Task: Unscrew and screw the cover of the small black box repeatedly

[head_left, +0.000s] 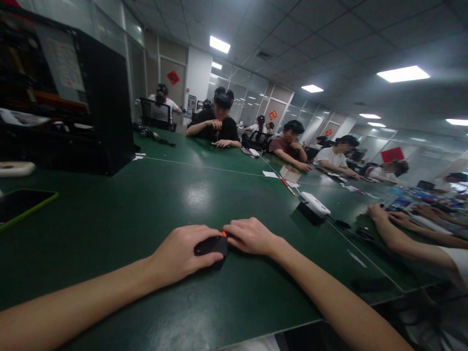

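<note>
A small black box-shaped object (210,246) lies low over the green table in front of me. My left hand (183,251) is closed around it, thumb along the near side and fingers over the far side. At its right end shows a small bright orange part (224,234). My right hand (252,236) meets that end with bent, closed fingers, its fingertips at the orange part. Those fingertips partly cover the orange part, so its shape cannot be made out.
A black open-fronted cabinet (106,102) stands at the left, near a green-edged phone (25,204). A white device (315,204) on a black box, a small cardboard box (290,173) and cables lie to the right. A neighbour's arms (405,239) rest at the far right. Several people sit beyond.
</note>
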Available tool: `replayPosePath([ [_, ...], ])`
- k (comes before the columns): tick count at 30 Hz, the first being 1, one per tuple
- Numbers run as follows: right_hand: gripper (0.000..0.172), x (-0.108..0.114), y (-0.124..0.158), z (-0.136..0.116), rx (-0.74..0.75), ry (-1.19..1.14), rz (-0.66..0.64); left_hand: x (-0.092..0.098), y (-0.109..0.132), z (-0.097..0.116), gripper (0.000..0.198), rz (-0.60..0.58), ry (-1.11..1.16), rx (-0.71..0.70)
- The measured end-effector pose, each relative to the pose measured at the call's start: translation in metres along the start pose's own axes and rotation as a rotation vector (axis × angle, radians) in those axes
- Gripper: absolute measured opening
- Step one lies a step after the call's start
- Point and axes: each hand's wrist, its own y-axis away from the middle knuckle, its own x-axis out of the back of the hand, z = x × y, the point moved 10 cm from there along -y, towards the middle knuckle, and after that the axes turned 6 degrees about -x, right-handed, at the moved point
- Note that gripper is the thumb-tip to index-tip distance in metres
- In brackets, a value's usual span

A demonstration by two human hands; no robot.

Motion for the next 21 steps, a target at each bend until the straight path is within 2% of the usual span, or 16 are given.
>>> replayPosePath([
  [8,0.034,0.012,0.004,-0.004,0.021,0.009,0.026,0.001,-0.001,0.002,0.035,0.016,0.042,-0.032],
  [17,0.031,-0.007,-0.002,-0.008,-0.005,-0.154,-0.058,0.004,0.001,0.008,0.037,0.050,-0.027,-0.110],
  [21,0.031,-0.009,-0.001,-0.003,-0.028,-0.182,-0.065,0.005,0.000,0.011,0.037,0.061,-0.024,-0.139],
])
